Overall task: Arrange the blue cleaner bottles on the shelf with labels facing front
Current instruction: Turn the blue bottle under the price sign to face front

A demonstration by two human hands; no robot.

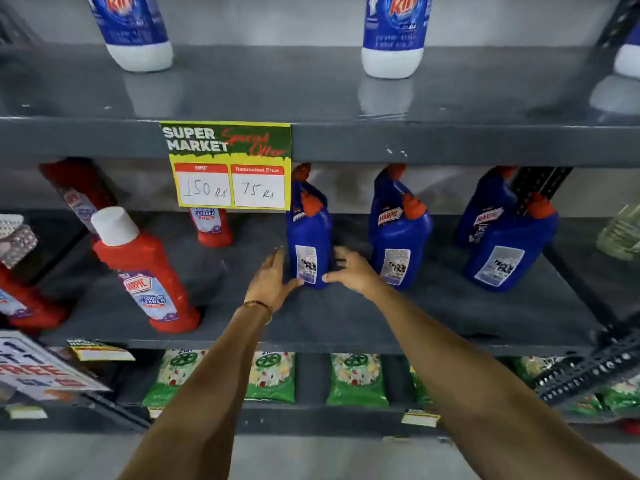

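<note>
Several blue cleaner bottles with orange caps stand on the grey middle shelf (pixel 346 320). My left hand (pixel 270 280) and my right hand (pixel 351 271) clasp the base of the leftmost front blue bottle (pixel 309 237) from either side, thumbs on its front. That bottle stands upright and shows a white back label with small print. Another blue bottle (pixel 302 180) stands right behind it. Further right, a second front bottle (pixel 400 237) and a third front bottle (pixel 509 251) also show white back labels, each with a bottle behind it.
Red bathroom cleaner bottles (pixel 145 271) occupy the left of the same shelf. A yellow price sign (pixel 227 164) hangs from the upper shelf edge. White-and-blue bottles (pixel 393 36) stand on the top shelf, and green packets (pixel 356 379) line the one below.
</note>
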